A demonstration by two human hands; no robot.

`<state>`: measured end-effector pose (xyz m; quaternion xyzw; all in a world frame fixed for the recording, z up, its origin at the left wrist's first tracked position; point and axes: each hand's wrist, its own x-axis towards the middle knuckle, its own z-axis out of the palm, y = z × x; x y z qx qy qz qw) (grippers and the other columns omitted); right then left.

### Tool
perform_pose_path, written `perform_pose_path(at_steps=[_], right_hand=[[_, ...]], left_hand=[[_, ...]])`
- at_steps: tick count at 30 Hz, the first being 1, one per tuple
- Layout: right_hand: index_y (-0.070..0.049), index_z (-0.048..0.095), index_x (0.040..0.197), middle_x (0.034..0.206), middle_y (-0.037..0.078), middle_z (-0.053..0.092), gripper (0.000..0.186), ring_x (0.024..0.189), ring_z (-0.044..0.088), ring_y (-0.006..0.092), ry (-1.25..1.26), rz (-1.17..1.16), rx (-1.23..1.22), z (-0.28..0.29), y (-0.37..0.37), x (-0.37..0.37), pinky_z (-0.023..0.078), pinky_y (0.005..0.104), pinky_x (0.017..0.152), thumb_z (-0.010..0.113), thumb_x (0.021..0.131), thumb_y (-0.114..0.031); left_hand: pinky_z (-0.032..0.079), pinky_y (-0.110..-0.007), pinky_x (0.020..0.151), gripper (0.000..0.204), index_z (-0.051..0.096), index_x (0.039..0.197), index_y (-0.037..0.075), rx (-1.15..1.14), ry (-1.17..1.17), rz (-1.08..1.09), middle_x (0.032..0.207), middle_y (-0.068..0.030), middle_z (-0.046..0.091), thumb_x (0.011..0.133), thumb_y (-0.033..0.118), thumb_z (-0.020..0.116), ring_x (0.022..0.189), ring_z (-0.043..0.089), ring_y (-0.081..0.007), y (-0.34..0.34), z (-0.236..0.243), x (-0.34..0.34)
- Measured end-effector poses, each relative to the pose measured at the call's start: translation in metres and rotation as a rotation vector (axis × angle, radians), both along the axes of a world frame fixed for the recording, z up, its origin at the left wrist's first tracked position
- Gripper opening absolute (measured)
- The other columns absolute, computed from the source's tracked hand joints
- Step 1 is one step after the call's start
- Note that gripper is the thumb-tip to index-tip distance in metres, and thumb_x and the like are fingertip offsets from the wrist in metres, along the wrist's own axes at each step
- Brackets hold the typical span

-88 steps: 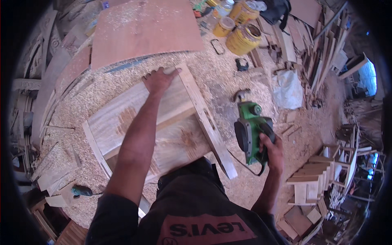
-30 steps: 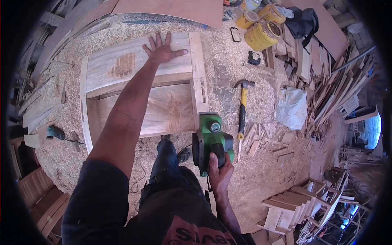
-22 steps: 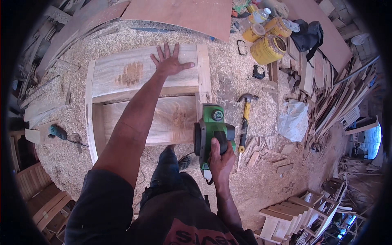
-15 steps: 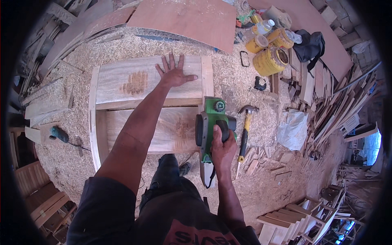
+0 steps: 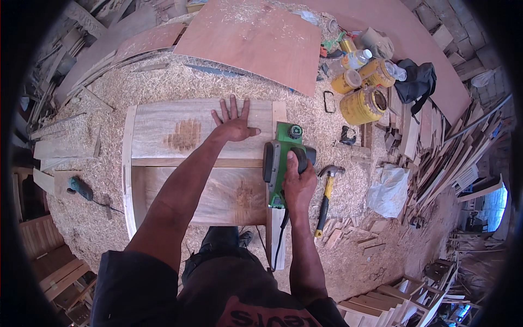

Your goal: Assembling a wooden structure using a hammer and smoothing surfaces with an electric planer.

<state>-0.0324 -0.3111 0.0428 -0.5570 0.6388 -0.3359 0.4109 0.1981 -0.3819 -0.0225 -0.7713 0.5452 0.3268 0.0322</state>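
My right hand (image 5: 299,184) is closed round the black handle of a green electric planer (image 5: 281,163). The planer rests on the right-hand edge rail of a wooden frame with panels (image 5: 163,121), and its black cord hangs down toward me. My left hand (image 5: 234,123) lies flat with spread fingers on the frame's far panel, close to its right end. A brownish rough patch (image 5: 186,135) shows on that panel, left of my hand. Just right of the planer, a claw hammer (image 5: 326,199) with a yellow and black handle lies on the shavings.
Wood shavings cover the ground. A reddish plywood sheet (image 5: 253,41) lies beyond the frame. Yellow tubs (image 5: 359,108), a clear bottle and a black bag (image 5: 415,80) stand at far right. A teal power tool (image 5: 81,188) with a cord lies at left; timber offcuts pile up on the right.
The planer and my right hand have moved away from me along the right rail, relative to the frame. The whole scene sits lower as the view tilts. My left hand stays on the panel.
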Motion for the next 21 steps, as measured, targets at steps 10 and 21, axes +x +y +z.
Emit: perform_pose_path(at_steps=[10,21], right_hand=[[0.003,0.066,0.095,0.060,0.005,0.057,0.049,0.048,0.054,0.0139,0.069,0.055,-0.164,-0.017,-0.061,0.028,0.043,0.0333,0.046,0.064,0.097,-0.045],[0.011,0.067,0.091,0.079,0.033,0.067,0.065,0.078,0.067,0.0488,0.046,0.064,-0.175,-0.019,-0.140,0.067,0.051,0.0511,0.073,0.065,0.093,-0.053]], left_hand=[[-0.011,-0.072,0.113,0.112,-0.019,0.160,0.021,0.063,0.036,-0.028,0.162,-0.0230,-0.030,0.091,0.063,0.059,0.146,-0.031,-0.0476,0.001,0.015,-0.001],[-0.008,-0.074,0.111,0.109,-0.015,0.161,0.021,0.043,0.005,-0.046,0.163,-0.0236,-0.028,0.092,0.062,0.058,0.146,-0.030,-0.0505,0.000,0.006,0.004]])
